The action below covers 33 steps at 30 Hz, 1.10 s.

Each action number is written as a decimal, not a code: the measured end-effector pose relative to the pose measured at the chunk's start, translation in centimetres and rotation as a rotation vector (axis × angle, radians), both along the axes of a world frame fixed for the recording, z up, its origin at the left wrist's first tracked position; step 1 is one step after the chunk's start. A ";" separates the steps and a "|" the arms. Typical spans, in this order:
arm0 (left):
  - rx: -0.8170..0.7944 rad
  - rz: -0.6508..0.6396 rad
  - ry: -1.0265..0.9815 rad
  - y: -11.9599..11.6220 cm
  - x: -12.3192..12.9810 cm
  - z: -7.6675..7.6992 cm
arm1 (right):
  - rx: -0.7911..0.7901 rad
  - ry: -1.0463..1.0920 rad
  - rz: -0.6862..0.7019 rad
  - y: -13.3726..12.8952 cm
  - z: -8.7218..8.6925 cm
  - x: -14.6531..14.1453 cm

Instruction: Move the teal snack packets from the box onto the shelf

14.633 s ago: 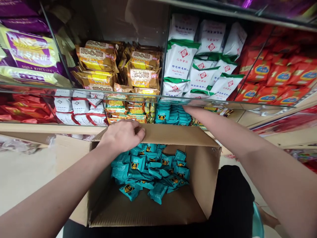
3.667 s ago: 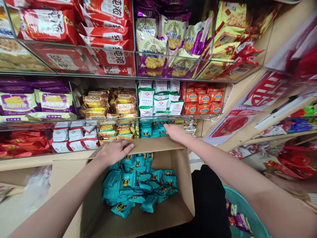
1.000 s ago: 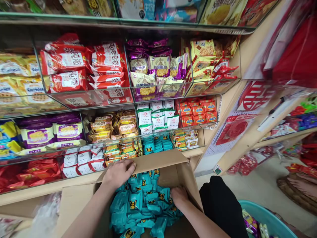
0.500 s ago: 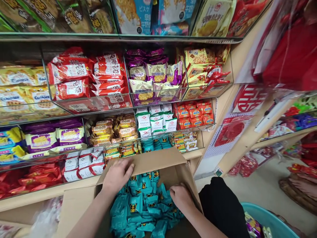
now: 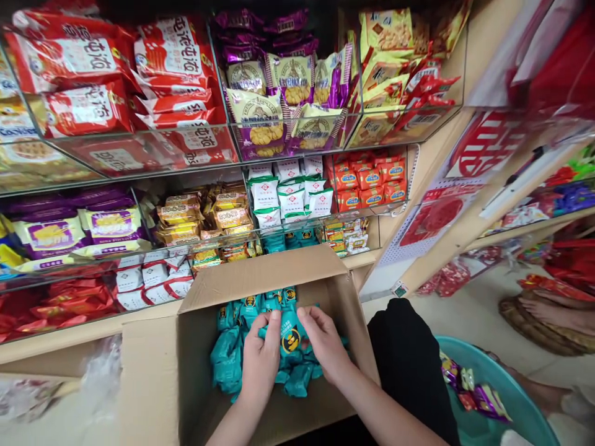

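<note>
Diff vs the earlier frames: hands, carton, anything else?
Left hand let go of the carton's far flap and moved right, over the opening. Right hand shifted left from the carton's right side. Both now pinch one teal packet between them. Unchanged: open carton by the shelves, other teal packets inside.

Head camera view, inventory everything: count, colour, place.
box: one, brown, centre
held packet: one, teal, between both hands
loose packets: many, teal, in box
shelves: several, pale wood, behind box
snack packs: many, multicoloured, on shelves
basin: one, teal, right of box
basin packets: several, mostly purple, inside
plastic: some, clear, lower left
prints: several, red, upper right
woven item: one, brown, far right
leg: one, black-clad, right of box
left hand: one, bare, pinching held packet
right hand: one, bare, pinching held packet
</note>
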<state>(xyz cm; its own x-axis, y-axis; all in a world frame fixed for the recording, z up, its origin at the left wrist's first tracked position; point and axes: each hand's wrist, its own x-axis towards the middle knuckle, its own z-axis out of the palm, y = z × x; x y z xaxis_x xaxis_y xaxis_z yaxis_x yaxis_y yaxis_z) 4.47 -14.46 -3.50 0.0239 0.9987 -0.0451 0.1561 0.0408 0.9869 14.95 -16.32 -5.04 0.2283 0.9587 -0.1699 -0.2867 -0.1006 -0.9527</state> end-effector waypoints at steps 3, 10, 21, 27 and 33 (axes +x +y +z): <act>0.057 0.008 0.086 -0.1 0.0 0.1 | 0.134 -0.221 -0.041 0.5 -0.1 0.3; 0.071 0.212 -0.067 -0.1 0.2 -1.0 | 0.172 -0.232 -0.073 0.4 -0.3 0.5; 0.238 0.098 0.153 0.7 0.1 1.8 | 0.171 -0.059 -0.017 -0.6 1.1 1.1; 0.442 -0.069 0.378 2.6 -0.9 3.6 | 0.241 -0.181 0.386 -0.1 3.9 5.0; 0.563 -0.428 0.979 10.1 -3.9 4.9 | 0.330 -1.081 -0.039 6.7 5.2 9.7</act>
